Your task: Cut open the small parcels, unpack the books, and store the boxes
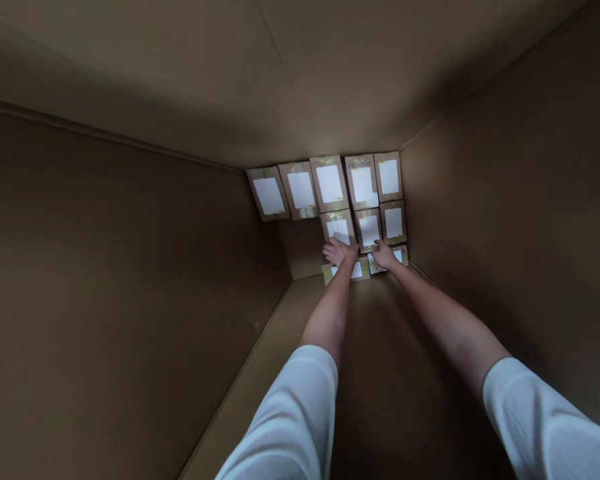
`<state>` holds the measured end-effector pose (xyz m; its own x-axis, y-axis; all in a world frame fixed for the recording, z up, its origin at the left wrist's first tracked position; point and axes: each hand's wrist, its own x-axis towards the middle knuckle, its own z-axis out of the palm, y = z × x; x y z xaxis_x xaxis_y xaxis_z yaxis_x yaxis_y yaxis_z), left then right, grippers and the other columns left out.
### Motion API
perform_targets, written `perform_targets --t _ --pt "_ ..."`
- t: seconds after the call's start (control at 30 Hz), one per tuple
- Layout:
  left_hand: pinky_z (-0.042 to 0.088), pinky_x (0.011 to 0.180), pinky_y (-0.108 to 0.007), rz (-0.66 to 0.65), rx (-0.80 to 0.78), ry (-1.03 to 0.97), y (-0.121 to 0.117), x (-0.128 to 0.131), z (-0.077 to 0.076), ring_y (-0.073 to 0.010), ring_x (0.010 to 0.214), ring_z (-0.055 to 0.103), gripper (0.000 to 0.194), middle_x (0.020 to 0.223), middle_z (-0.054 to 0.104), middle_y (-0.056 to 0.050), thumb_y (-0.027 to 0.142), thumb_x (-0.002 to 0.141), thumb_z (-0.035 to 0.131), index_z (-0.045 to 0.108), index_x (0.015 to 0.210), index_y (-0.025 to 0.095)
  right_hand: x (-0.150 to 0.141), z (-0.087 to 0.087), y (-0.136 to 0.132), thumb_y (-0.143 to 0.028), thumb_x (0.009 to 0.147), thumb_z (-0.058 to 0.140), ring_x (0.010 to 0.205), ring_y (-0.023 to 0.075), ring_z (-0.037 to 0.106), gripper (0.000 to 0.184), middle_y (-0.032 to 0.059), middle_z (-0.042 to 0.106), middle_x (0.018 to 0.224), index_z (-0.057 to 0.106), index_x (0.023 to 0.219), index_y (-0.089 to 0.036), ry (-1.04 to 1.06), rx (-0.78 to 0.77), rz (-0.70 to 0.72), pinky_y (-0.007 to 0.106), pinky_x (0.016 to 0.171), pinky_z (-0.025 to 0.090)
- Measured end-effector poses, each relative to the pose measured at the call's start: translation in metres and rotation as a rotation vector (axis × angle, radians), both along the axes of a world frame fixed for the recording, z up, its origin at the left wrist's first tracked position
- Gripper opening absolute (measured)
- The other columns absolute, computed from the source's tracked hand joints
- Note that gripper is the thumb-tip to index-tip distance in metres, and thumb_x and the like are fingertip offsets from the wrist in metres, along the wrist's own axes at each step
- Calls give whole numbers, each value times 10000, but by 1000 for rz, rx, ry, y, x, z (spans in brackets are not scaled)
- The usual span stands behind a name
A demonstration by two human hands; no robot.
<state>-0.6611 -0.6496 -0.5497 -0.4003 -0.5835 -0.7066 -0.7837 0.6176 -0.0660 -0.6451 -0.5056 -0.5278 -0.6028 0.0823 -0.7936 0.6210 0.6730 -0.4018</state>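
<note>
Both my arms reach down into a deep cardboard carton. My left hand (339,252), fingers spread, rests on the lower part of a small cardboard box (337,217) with a white label. To its right, my right hand (383,255) is at the bottom edge of another labelled box (369,229), its fingers partly outstretched and nothing visibly held. Below the hands lie a box (361,269) partly covered by my left wrist and a box (401,255) partly covered by my right hand.
More labelled boxes (300,189) line the far side of the carton's bottom in a row. A bare patch of carton bottom (303,248) shows left of my left hand. Tall cardboard walls rise at the left (105,267) and right (520,180).
</note>
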Motion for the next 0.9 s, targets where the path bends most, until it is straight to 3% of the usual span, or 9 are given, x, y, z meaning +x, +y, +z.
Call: perform_targets --t 0.33,0.57,0.73,0.9 --pt "376 1057 -465 -70 6 -55 -21 -22 57 -412 1378 456 928 1511 524 -227 627 665 864 445 1405 257 -24 49 -18 -201 889 637 991 237 753 507 80 810 1055 691 1392 -162 -12 20 -13 324 949 585" --pt "383 1085 -465 -37 26 -89 -20 -14 114 -398 1412 456 915 1513 534 -207 672 678 846 427 1393 282 -14 93 -15 -181 902 636 1082 243 763 406 119 822 1142 753 1289 -146 -56 33 38 316 979 574" --pt "391 1123 -494 -28 86 -14 -37 0 175 -414 1445 456 909 1512 542 -218 643 658 858 436 1377 282 -16 145 -20 -201 853 674 1108 254 756 265 95 829 1120 811 1079 -192 -4 8 47 359 1023 570" --pt "373 1131 -591 -60 159 103 -53 6 264 -483 1467 459 910 1504 538 -250 601 666 838 438 1410 261 -21 220 -39 -338 881 682 1006 248 760 221 66 809 994 801 1015 -209 35 -145 -102 412 988 601"
